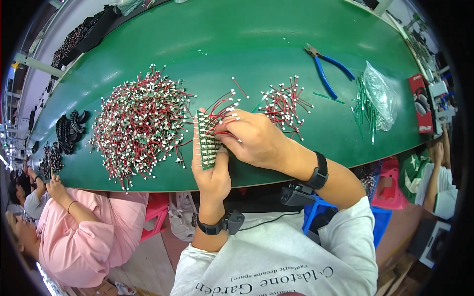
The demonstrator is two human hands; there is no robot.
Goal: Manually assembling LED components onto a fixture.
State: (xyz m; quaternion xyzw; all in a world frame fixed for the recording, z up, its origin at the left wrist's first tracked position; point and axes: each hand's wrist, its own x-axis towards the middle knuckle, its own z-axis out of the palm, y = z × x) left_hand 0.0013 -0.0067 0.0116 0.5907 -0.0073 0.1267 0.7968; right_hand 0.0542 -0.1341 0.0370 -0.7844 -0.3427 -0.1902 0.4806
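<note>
Holding: our left hand (213, 181) grips the board strip (207, 141), long axis pointing away from us.
Pinching: our right hand (261, 141) narrows on red wires (224, 117), the strip just left.

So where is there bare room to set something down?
Widest: the far middle of the green tabletop, beyond the big red-wired connector heap and left of the blue-handled pliers, bar tiny white scraps. Smaller: nearside, between the small red-wired pile and the clear plastic bag. Crowded: the left side, and around the green board strip in the left hand.
</note>
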